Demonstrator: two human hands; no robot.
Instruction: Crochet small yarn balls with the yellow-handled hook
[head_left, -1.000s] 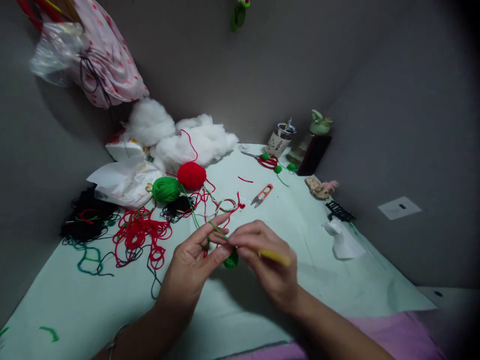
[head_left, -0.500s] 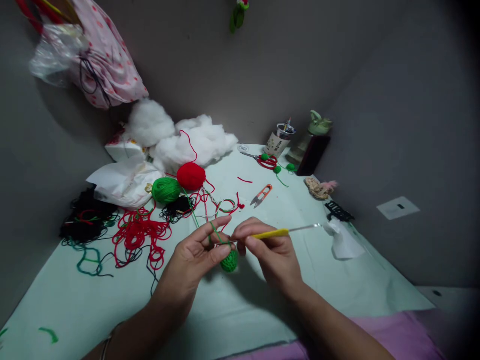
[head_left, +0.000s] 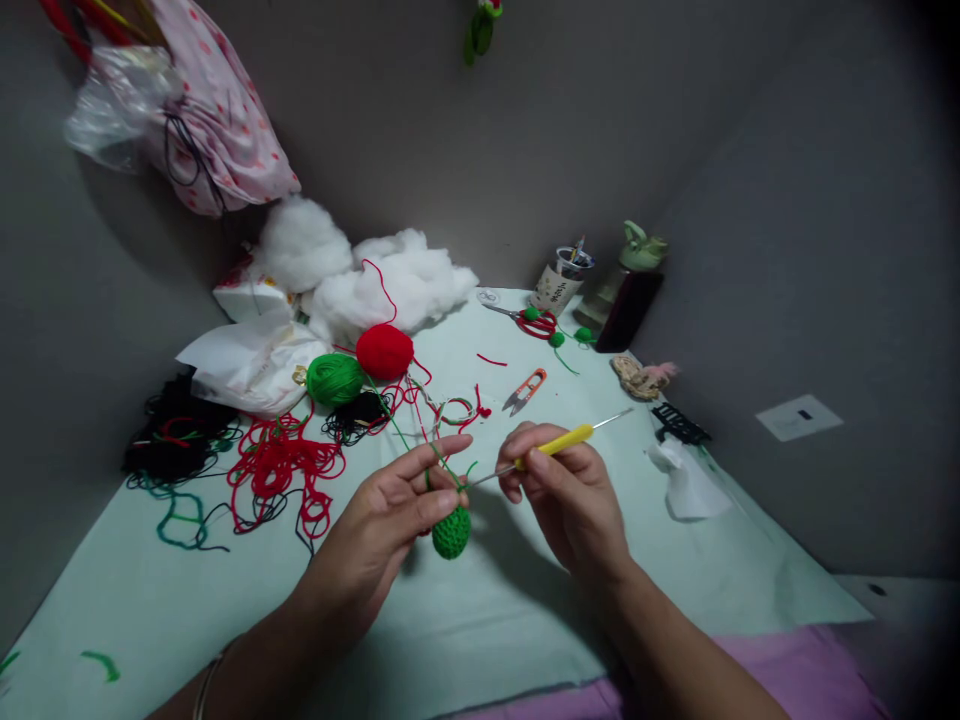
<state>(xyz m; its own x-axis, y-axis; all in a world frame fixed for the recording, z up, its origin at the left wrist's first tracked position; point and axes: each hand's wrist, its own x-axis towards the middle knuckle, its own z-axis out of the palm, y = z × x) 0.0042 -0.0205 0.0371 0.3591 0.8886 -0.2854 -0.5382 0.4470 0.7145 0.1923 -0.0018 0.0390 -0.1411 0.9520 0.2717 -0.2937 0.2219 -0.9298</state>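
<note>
Between thumb and fingers, my left hand (head_left: 397,510) pinches the top of a small rounded green crochet piece (head_left: 451,533), which hangs below the fingertips. Green yarn loops over the raised index finger and runs back to the green yarn ball (head_left: 334,380). My right hand (head_left: 568,490) is closed around the yellow handle of a crochet hook (head_left: 556,441). The hook's metal tip points left and meets the top of the crochet piece; whether it sits inside a loop is too small to tell.
Behind the hands lie a red yarn ball (head_left: 385,352), orange thread snips (head_left: 524,391) and red-handled scissors (head_left: 535,323). Tangled red yarn (head_left: 281,465) and black yarn (head_left: 176,430) spread at left. White stuffing (head_left: 397,285) is heaped at the back; a cup of pens (head_left: 559,285) stands right.
My right hand has drawn back to the right and the hook now slants, its handle end raised. The green crochet piece has turned and shows more below my left fingers.
</note>
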